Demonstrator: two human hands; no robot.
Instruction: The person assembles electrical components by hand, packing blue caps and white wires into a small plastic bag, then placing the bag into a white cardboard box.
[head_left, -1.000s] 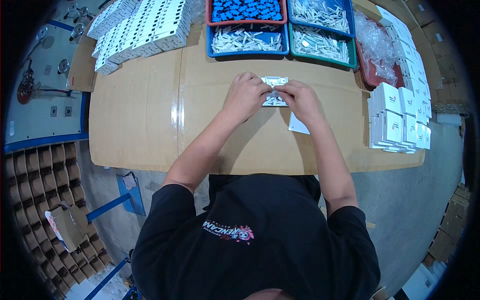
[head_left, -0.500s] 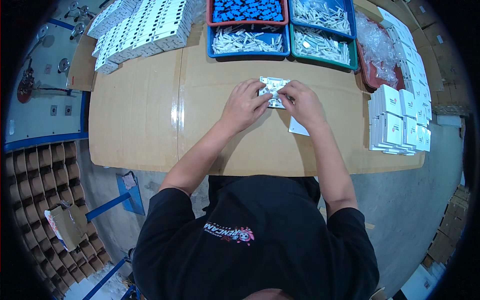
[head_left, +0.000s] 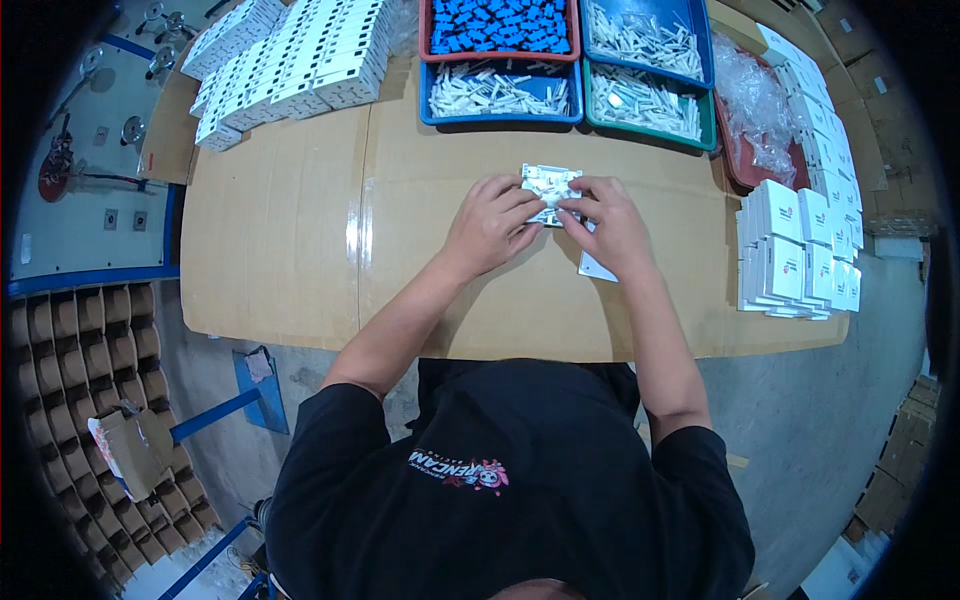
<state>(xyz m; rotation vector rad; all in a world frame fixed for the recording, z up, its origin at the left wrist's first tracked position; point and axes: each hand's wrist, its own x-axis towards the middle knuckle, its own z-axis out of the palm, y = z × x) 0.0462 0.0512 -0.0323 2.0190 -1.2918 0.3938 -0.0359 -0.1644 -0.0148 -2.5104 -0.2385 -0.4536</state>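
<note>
A small white plastic housing (head_left: 551, 180), its moulded inner side facing up, lies between my hands near the middle of the table. My left hand (head_left: 492, 225) grips it along the left edge with curled fingers. From the other side, my right hand (head_left: 612, 228) has thumb and fingertips closed on its right part. Whether a smaller piece sits under the fingertips cannot be made out. A flat white plate (head_left: 594, 266) lies just nearer, partly hidden beneath my right hand and wrist.
Cardboard (head_left: 270, 250) covers the table. Along the far side stand a red tray (head_left: 427, 42) of blue parts and several blue and green trays of white pieces. Stacked white units (head_left: 340, 75) fill the far left; white boxes (head_left: 783, 265) and a red bin of clear bags (head_left: 750, 100) stand right.
Both hands stay at the housing, with small shifts of the fingers; my right fingers now lie flatter across it. The whole view has slid slightly downward.
</note>
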